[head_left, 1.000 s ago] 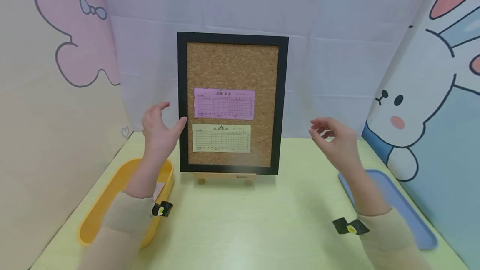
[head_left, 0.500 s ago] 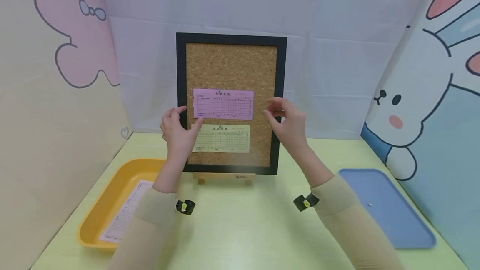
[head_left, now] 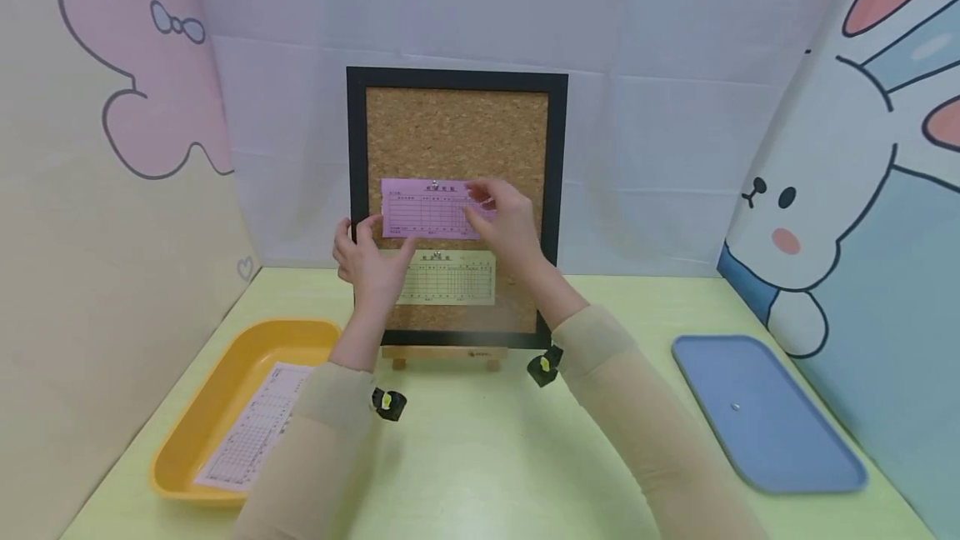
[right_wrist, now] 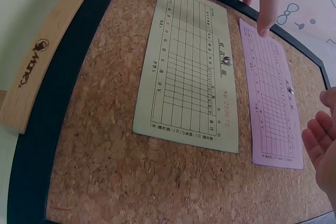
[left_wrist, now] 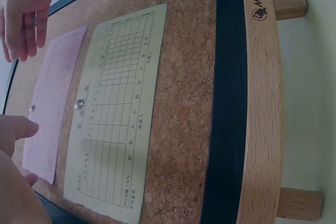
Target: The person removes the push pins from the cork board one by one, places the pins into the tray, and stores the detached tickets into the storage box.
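One board point(head_left: 457, 132), one pink slip point(head_left: 420, 211) above one green slip point(head_left: 450, 282), two pins point(right_wrist: 227, 61).
Left hand point(head_left: 371, 267), fingers wide, and right hand point(head_left: 512, 227), thumb and fingers apart, flank the pink slip, contact hard to tell. One yellow tray point(head_left: 243, 348) with paper point(head_left: 255, 432) lies near left; one blue tray point(head_left: 791, 444), right.

Three things are carried directly by a pale yellow-green table point(head_left: 465, 457). From its bare middle, a wooden stand point(head_left: 444, 353) (two short feet are shown beneath its ledge) is set at twelve o'clock. A yellow tray point(head_left: 213, 394) is placed at about nine o'clock, a flatter blue tray point(head_left: 787, 440) at about three.
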The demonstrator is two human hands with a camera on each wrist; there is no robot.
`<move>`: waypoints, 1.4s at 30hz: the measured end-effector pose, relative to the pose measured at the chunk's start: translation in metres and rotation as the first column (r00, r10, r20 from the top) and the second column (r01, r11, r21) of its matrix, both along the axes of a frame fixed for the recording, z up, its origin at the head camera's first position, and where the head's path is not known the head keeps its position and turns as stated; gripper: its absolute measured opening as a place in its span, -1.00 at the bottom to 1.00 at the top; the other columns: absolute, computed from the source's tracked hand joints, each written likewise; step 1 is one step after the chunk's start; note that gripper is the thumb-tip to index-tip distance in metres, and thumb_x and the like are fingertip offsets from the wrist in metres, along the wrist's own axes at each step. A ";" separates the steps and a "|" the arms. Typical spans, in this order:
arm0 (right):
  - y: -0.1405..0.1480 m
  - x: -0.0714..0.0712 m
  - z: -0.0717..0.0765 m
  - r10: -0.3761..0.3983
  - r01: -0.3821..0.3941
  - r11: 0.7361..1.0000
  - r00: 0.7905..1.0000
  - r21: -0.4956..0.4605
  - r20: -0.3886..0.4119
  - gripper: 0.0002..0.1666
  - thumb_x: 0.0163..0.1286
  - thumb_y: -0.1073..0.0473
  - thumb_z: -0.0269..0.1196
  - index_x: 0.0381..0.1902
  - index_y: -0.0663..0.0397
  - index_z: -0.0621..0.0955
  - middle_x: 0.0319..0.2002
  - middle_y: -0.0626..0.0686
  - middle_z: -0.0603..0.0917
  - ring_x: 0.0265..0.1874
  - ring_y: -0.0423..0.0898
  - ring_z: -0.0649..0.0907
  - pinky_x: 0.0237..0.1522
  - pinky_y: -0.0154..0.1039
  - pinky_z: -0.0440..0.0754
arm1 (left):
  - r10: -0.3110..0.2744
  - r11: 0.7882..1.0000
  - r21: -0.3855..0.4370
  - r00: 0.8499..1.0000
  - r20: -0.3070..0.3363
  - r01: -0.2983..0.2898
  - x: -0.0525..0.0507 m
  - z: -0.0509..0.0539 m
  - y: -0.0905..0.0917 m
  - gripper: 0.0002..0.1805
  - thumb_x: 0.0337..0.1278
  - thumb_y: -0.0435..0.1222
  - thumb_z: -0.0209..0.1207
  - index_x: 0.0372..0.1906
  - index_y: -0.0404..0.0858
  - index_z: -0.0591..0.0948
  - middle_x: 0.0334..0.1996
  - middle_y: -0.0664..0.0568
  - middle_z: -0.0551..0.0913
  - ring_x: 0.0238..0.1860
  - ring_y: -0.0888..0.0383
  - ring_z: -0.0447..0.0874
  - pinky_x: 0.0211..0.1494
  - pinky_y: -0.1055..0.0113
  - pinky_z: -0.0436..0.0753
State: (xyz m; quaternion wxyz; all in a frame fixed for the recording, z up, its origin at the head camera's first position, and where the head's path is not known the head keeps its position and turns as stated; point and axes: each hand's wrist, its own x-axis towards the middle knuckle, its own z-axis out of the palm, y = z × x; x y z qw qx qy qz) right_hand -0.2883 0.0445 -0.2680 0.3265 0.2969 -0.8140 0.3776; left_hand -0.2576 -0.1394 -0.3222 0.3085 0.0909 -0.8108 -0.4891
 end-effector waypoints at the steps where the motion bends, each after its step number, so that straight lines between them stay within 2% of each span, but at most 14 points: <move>1: -0.003 -0.002 0.001 0.004 -0.004 1.000 1.000 -0.002 0.006 -0.67 0.25 0.28 0.28 -0.01 0.20 0.57 -0.14 0.10 0.65 -0.16 -0.09 0.60 -0.08 -0.27 0.59 | 0.009 1.000 -0.009 1.000 -0.006 -0.009 -0.001 -0.001 0.001 -0.35 0.00 -0.04 0.33 0.17 -0.20 0.39 0.44 -0.11 -0.11 0.41 -0.13 -0.20 0.30 -0.16 -0.12; 5: -0.015 -0.011 0.004 -0.005 0.005 1.000 1.000 0.014 0.007 -0.69 0.27 0.27 0.27 -0.02 0.19 0.57 -0.17 0.09 0.66 -0.18 -0.10 0.61 -0.11 -0.31 0.58 | 0.036 0.999 -0.028 0.998 -0.046 -0.037 -0.006 -0.003 0.004 -0.36 -0.01 -0.06 0.35 0.13 -0.23 0.38 0.43 -0.14 -0.11 0.41 -0.14 -0.21 0.29 -0.17 -0.12; 9: -0.023 -0.019 0.008 -0.048 0.047 0.998 0.998 0.048 0.032 -0.71 0.28 0.23 0.27 -0.04 0.15 0.58 -0.17 0.06 0.66 -0.20 -0.13 0.62 -0.14 -0.37 0.57 | 0.055 0.998 -0.028 0.996 -0.073 -0.058 -0.010 -0.004 0.006 -0.39 0.00 -0.08 0.35 0.09 -0.24 0.38 0.42 -0.16 -0.08 0.41 -0.13 -0.21 0.28 -0.18 -0.11; 16: -0.029 -0.029 0.012 -0.117 0.105 0.988 0.988 0.115 0.097 -0.71 0.28 0.21 0.27 -0.04 0.13 0.59 -0.20 0.04 0.64 -0.25 -0.15 0.60 -0.17 -0.37 0.55 | 0.063 0.998 -0.006 0.995 -0.072 -0.064 -0.017 -0.005 0.009 -0.46 0.03 -0.11 0.31 0.04 -0.24 0.37 0.42 -0.13 -0.08 0.41 -0.08 -0.22 0.28 -0.15 -0.08; 25: -0.040 -0.030 0.016 -0.272 0.247 0.929 0.960 0.277 0.058 -0.75 0.29 0.05 0.27 -0.11 -0.02 0.63 -0.23 -0.07 0.62 -0.22 -0.17 0.53 -0.17 -0.33 0.50 | 0.073 0.994 0.079 0.996 -0.050 -0.069 -0.020 -0.003 0.009 -0.52 0.02 -0.07 0.33 -0.10 -0.28 0.42 0.39 -0.14 -0.04 0.40 -0.07 -0.20 0.28 -0.11 -0.08; 29: -0.047 -0.031 0.016 -0.305 0.283 0.915 0.952 0.288 0.035 -0.76 0.27 0.03 0.29 -0.14 -0.03 0.64 -0.23 -0.08 0.63 -0.21 -0.16 0.52 -0.18 -0.33 0.48 | 0.067 0.992 0.106 0.997 -0.044 -0.062 -0.021 -0.005 0.007 -0.53 -0.01 -0.04 0.34 -0.17 -0.28 0.46 0.39 -0.12 -0.03 0.39 -0.06 -0.21 0.30 -0.11 -0.13; 36: -0.054 -0.034 0.017 -0.336 0.318 0.902 0.942 0.292 0.014 -0.80 0.27 0.04 0.29 -0.19 -0.03 0.64 -0.22 -0.09 0.65 -0.23 -0.16 0.54 -0.19 -0.34 0.48 | 0.041 0.992 0.120 0.997 -0.070 -0.033 -0.020 -0.005 0.006 -0.55 -0.05 0.04 0.35 -0.29 -0.26 0.59 0.43 -0.07 -0.08 0.42 -0.03 -0.28 0.32 -0.16 -0.25; 42: -0.054 -0.036 0.019 -0.384 0.357 0.875 0.923 0.328 0.018 -0.81 0.27 -0.02 0.27 -0.24 -0.09 0.63 -0.23 -0.12 0.64 -0.23 -0.17 0.55 -0.24 -0.29 0.52 | 0.025 0.981 0.193 0.998 -0.066 -0.012 -0.022 -0.002 0.008 -0.53 -0.08 0.10 0.35 -0.25 -0.20 0.62 0.45 0.06 -0.10 0.43 0.04 -0.31 0.34 -0.13 -0.30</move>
